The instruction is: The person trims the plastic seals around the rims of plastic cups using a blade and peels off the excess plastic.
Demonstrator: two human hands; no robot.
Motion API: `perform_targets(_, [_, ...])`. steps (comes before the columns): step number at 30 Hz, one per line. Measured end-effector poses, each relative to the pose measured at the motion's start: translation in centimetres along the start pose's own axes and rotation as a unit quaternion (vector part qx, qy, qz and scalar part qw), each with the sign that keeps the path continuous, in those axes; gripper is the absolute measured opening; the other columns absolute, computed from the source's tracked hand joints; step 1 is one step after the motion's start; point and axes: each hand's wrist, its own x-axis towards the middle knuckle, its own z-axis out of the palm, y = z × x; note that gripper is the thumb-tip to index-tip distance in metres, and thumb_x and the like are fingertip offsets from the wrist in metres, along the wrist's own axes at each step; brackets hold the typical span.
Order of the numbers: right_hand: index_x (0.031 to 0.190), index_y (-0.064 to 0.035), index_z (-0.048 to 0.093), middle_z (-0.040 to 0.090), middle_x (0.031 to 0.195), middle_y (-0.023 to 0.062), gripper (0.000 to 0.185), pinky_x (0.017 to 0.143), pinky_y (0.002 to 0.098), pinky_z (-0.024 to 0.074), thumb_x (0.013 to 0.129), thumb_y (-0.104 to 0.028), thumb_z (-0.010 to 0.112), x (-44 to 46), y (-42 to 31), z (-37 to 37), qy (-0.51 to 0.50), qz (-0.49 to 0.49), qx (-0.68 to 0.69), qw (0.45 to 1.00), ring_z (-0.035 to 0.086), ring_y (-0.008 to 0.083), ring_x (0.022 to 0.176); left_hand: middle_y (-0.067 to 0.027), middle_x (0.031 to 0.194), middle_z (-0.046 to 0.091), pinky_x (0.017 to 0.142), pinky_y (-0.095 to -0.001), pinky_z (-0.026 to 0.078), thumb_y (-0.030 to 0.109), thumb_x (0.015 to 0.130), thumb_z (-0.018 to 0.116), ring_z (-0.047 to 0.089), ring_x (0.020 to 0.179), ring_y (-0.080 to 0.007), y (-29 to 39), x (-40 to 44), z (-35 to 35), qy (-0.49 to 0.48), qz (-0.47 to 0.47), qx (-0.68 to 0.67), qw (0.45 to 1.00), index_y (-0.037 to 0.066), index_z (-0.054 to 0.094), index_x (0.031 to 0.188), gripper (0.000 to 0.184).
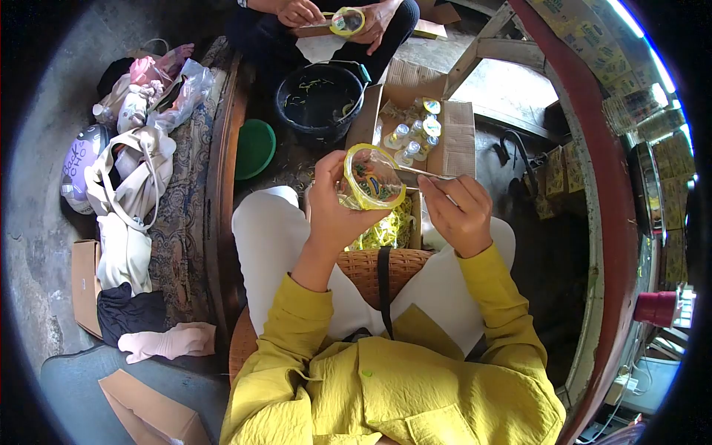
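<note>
My left hand (331, 208) is closed around the side of a clear plastic cup (362, 180) with a yellow rim and a printed label, tilted so its round end faces up. My right hand (461, 216) pinches a thin, light-coloured stick-like tool (424, 173). The tool's far end reaches the cup's rim; its exact kind is too small to tell. Below the cup, between my knees, a cardboard box holds yellow-green plastic strips (384, 231), partly hidden by the cup and my hands.
Across from me, a co-worker's hands (371, 26) hold a similar yellow-rimmed cup (347, 21) and a thin tool. A black bucket (319, 134) stands between us, near a green basin (254, 150). An open cardboard box (454, 133) holds several clear cups. Bags (133, 174) lie left; a wooden frame (593, 297) stands right.
</note>
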Motion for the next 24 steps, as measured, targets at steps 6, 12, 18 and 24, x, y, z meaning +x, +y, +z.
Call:
perform_targets(6, [0.082,-0.002,0.063,0.053,0.069,0.0016,0.019,0.049,0.0275,0.0437,0.062,-0.002,0.063,0.3,0.1,-0.1,-0.028,0.002,0.015,0.999,0.051,0.0156,0.059,-0.0115,0.106,0.053,0.081,-0.0296,0.047,0.005,0.051,0.081,0.056,0.092,-0.0175,0.3,0.2,-0.4,-0.035,-0.033,0.016,0.999,0.003,0.034,0.112,0.077])
perform_targets(12, [0.081,-0.0026,0.062,0.051,0.067,0.0015,0.018,0.049,0.028,0.0448,0.063,-0.003,0.063,0.2,-0.2,0.2,-0.052,0.023,0.026,0.998,0.052,0.0157,0.06,-0.0114,0.106,0.054,0.08,-0.0289,0.047,0.004,0.051,0.081,0.057,0.09,-0.0174,0.0,0.4,-0.6,-0.047,-0.037,0.027,0.998,0.003,0.034,0.112,0.077])
perform_targets(18, [0.089,-0.0026,0.064,0.05,0.066,0.0036,0.032,0.048,0.03,0.0425,0.058,0.004,0.063,0.0,0.0,1.3,-0.031,0.037,0.058,0.997,0.05,0.019,0.056,-0.0118,0.1,0.058,0.08,-0.0276,0.046,0.009,0.051,0.082,0.058,0.091,-0.0173,0.2,0.0,0.3,-0.044,-0.061,-0.027,0.997,0.003,0.037,0.109,0.074])
perform_targets(24, [0.087,-0.0029,0.065,0.053,0.067,0.0036,0.032,0.047,0.0294,0.042,0.056,0.005,0.063,0.3,0.2,0.7,0.017,0.034,0.082,0.996,0.049,0.0187,0.054,-0.0124,0.1,0.058,0.08,-0.028,0.047,0.011,0.05,0.083,0.059,0.091,-0.0175,0.2,0.4,-0.1,-0.033,-0.033,-0.017,0.999,0.002,0.037,0.11,0.076])
